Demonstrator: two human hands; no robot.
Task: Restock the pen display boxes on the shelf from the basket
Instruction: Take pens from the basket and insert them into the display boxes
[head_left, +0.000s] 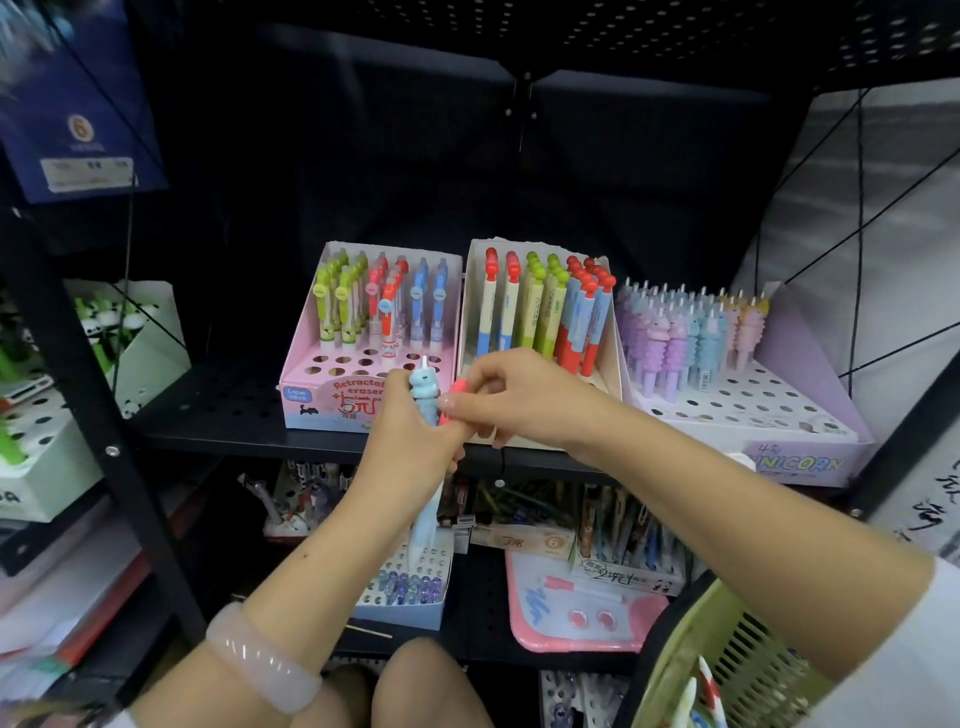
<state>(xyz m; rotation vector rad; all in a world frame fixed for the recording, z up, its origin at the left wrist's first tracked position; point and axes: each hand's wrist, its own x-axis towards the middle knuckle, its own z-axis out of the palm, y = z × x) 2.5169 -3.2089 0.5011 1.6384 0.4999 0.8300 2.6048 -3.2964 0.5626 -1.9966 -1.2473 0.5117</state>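
Observation:
My left hand (410, 441) grips a light blue unicorn pen (425, 387) upright, its tip pointing down past the shelf edge. My right hand (506, 397) pinches the red top of a second pen (453, 396) right beside it. Both hands hover in front of the black shelf (218, 405). On it stand three display boxes: a pink eraser-pen box (363, 405) with several vacant holes, a cream box (615, 384) of red, green and blue pens, and a lilac unicorn box (800, 452) with pastel pens. The green basket (727, 660) sits at the lower right with pens inside.
A lower shelf holds a blue-white pen box (410, 603), a pink writing board (582, 608) and more stationery. A white box of panda pens (130, 338) stands on the left rack beyond a black upright post (104, 431). A blue folder (78, 104) hangs at the upper left.

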